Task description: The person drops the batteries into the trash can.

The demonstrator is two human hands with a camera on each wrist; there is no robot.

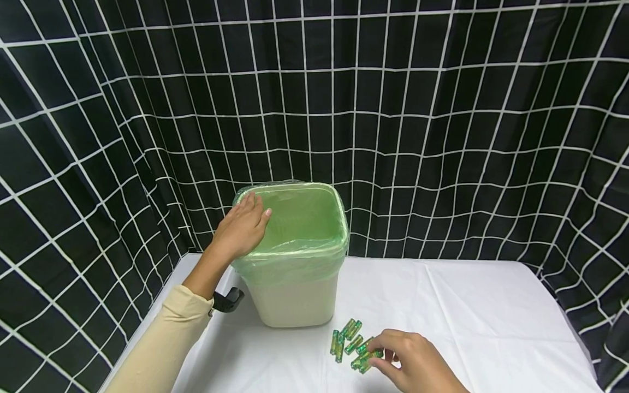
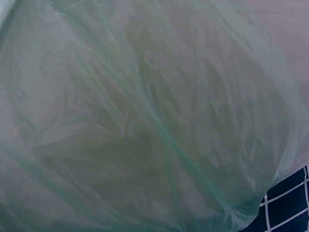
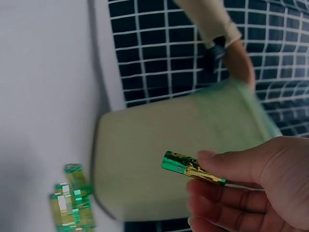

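Currently, a green-and-gold battery (image 3: pixel 182 165) is pinched between thumb and fingers (image 3: pixel 226 197) of the right hand (image 1: pixel 415 360), lower right of centre in the right wrist view. In the head view, this hand enters from lower right, beside loose batteries (image 1: pixel 354 344) on the counter (image 1: pixel 472 311). The left hand (image 1: pixel 241 228), fingers extended, rests on the left rim of the bin (image 1: pixel 297 303); a green liner (image 1: pixel 314 261) covers its inside and rim.

Dim, soft wrist views
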